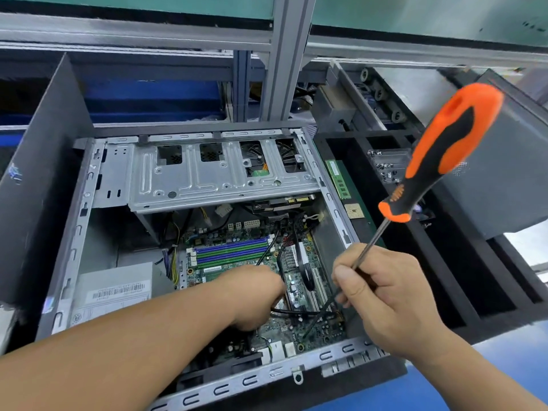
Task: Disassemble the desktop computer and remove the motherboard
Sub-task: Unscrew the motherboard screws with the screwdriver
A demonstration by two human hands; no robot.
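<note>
Fingers of both hands work inside an open grey metal computer case (74, 232).

Right hand (385, 295) pinches the thin steel shaft of an orange-and-black screwdriver (447, 149), tip lost among parts near the case's near edge. Left hand (255, 295) curls down onto the green motherboard (234, 253) lying in the case floor; its fingertips are hidden, grip unclear. A black cable (296, 312) emerges beside it.

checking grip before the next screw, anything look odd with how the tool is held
Yes. The right hand pinches the screwdriver by its metal shaft, not the orange handle, which sticks up free. The tip rests low on the motherboard beside the left hand.
</note>
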